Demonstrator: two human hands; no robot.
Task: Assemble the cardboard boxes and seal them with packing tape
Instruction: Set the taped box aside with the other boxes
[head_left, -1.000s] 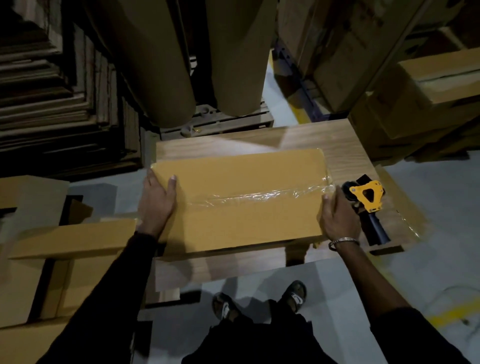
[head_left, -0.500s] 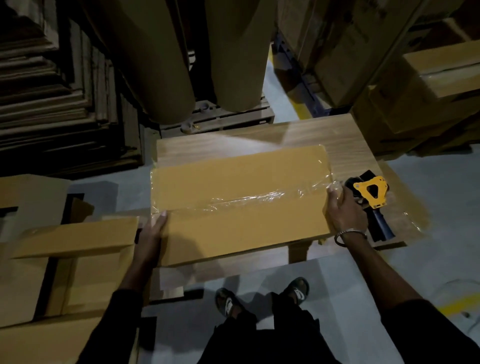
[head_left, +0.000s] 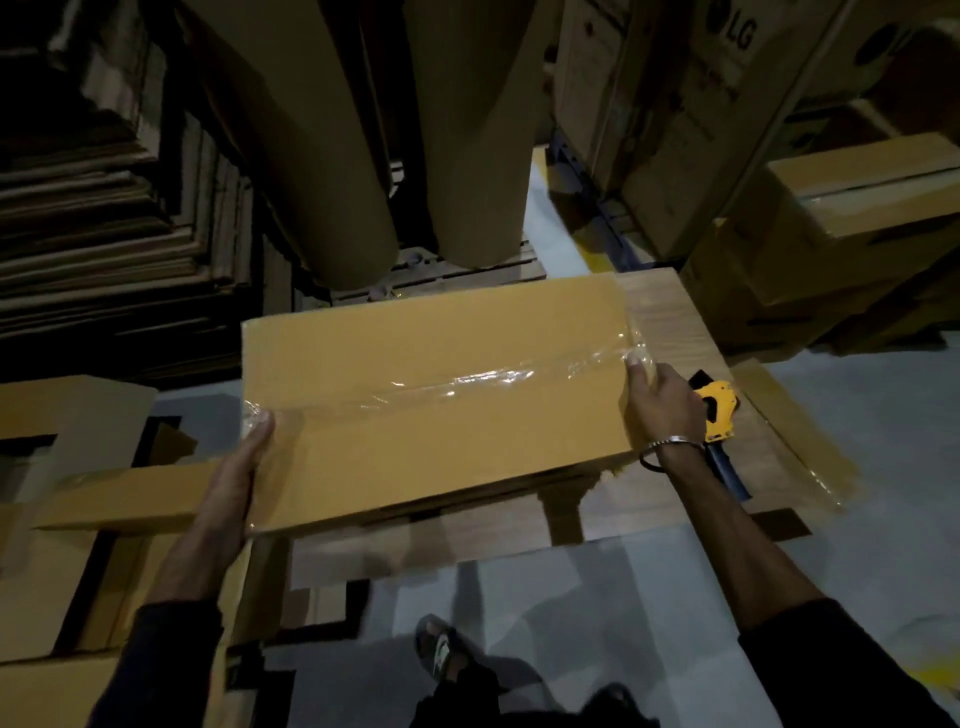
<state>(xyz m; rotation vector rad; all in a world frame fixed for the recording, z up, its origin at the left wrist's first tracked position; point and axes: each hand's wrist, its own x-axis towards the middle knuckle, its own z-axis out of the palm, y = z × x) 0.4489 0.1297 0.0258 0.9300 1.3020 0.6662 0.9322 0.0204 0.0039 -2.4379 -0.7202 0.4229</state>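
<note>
A flat brown cardboard box (head_left: 436, 431) lies over the wooden table (head_left: 670, 322), and its left end hangs out past the table's edge. A strip of clear packing tape (head_left: 467, 379) runs along its top seam and folds over both ends. My left hand (head_left: 234, 483) presses flat against the left end with straight fingers. My right hand (head_left: 660, 410) grips the right end, with the thumb on the top edge by the tape. A yellow tape dispenser (head_left: 719, 410) with a dark handle lies on the table just behind my right hand.
Flat and folded cartons (head_left: 104, 499) lie on the floor at left. Two big paper rolls (head_left: 467, 156) stand behind the table. Stacked sheets (head_left: 104, 234) fill the far left, and finished boxes (head_left: 831, 249) are piled at right. My feet (head_left: 441, 654) are below the table.
The box has shifted left and now overhangs the table's left edge. My left hand slid along the left end toward me and lies flat on it. My right hand stays on the right end.
</note>
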